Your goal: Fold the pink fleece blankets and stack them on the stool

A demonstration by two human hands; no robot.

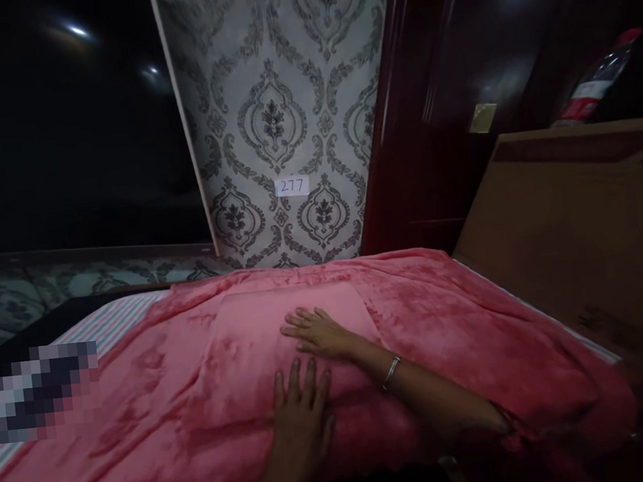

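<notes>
A: Neither grip holds anything: the left hand and the right hand both lie flat, fingers spread, palms down on the pink blanket.

B: Where's the blanket against the bed?

A: Spread over most of it, with striped sheet bare at its left edge. The right hand is farther up the blanket than the left, toward the wall.

B: How to smooth it well?

A: I'd judge: keep palms flat, press lightly, sweep outward from the middle toward the creases.

B: Its look?

A: Plush, pink, rumpled, with a flatter paler patch under the right hand.
</notes>
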